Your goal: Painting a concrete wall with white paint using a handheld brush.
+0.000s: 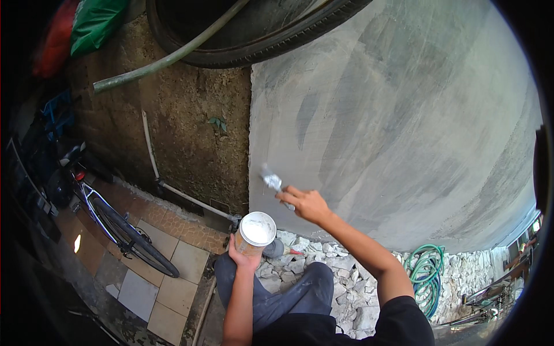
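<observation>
My left hand (245,255) holds up a round plastic tub (249,247) at knee height, its open mouth facing me. White paint (259,228) shows inside it. In my right hand (308,203) is a paintbrush (272,181), gripped by its handle. White coats the brush head, and its blurred bristle tip is at the left edge of the grey plastered wall (368,142); I cannot tell whether it touches. Dark and light streaks mark that wall. To the left of its edge runs a rough brown wall (194,129).
Broken white stones (346,277) cover the ground beneath me. A coiled green hose (426,272) lies at right. On the tiled floor (177,298) at left stands a bicycle (130,233). A tyre (259,52) and a pole (173,52) hang overhead. A pipe (194,199) follows the brown wall.
</observation>
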### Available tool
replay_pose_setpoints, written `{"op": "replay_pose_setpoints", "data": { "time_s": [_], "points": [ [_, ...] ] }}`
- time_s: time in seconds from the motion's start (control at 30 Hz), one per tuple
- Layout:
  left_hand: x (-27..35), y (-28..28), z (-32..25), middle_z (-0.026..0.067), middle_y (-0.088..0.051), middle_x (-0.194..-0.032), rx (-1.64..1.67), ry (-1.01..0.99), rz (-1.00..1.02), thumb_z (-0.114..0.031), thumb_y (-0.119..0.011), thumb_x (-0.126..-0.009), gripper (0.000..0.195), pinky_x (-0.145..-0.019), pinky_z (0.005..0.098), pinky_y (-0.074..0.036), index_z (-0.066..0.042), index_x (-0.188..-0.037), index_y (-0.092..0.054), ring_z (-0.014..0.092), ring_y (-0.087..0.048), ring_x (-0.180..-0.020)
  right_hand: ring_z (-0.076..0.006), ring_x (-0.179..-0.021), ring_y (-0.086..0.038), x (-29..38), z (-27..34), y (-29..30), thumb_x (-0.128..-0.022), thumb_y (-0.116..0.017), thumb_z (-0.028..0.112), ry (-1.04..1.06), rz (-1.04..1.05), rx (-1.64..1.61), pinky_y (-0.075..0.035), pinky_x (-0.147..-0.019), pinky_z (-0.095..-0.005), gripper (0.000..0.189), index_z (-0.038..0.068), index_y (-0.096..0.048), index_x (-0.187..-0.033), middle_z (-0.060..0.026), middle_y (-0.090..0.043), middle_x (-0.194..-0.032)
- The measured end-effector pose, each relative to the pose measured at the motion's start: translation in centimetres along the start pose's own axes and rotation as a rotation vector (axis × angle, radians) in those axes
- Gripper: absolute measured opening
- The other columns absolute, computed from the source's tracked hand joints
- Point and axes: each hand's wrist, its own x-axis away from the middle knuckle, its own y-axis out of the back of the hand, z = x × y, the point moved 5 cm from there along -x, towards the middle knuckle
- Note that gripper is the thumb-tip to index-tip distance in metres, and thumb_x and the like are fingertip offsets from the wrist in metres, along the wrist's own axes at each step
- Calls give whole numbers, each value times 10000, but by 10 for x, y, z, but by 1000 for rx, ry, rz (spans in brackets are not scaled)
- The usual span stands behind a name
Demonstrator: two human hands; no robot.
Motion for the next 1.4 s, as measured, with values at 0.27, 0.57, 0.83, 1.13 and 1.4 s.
{"op": "replay_pose_setpoints", "data": {
  "time_s": [0.27, 0.57, 0.83, 1.13, 1.4],
  "points": [
    [4, -14, 1, 142, -542, -1641, 60, -4, 17, -683, -483, -1044, 805, -1220, 616, -431, -127, -1623, -534, 407, -515, -1508, -297, -888, -793, -58, -25, 132, -855, -796, 1, -95, -520, -106, -632, -701, -411, 495, 211, -739, -1299, -36, -755, -1257],
    [-9, -12, 14, 119, -487, -1696, 37, 15, 20, -729, -440, -1025, 806, -1181, 712, -397, -239, -1664, -483, 422, -468, -1543, -247, -789, -781, -37, -15, 75, -917, -800, 117, -43, -430, 91, -607, -621, -394, 390, 222, -732, -1286, -53, -745, -1271],
    [3, -7, 2, 137, -530, -1654, 2, -44, 9, -712, -437, -1038, 799, -1186, 673, -435, -186, -1634, -521, 426, -504, -1513, -254, -792, -779, -7, 0, 5, -997, -713, 15, -250, -191, -440, -602, -670, -393, 316, 133, -733, -1289, -95, -746, -1090],
    [-2, -3, 4, 139, -536, -1644, -1, -39, 0, -709, -457, -1034, 802, -1193, 676, -428, -179, -1631, -523, 423, -501, -1512, -231, -898, -811, -45, -18, 134, -897, -831, 2, -131, -947, -40, -652, -699, -389, 399, 167, -766, -1255, -76, -740, -1320],
    [-10, 7, 0, 123, -536, -1646, -34, -53, 29, -727, -458, -1025, 793, -1166, 698, -429, -216, -1626, -530, 420, -499, -1508, -272, -942, -800, -15, 16, -26, -942, -742, 75, -133, 34, -78, -629, -702, -388, 390, 200, -734, -1311, -45, -753, -1274]
  ]
}}
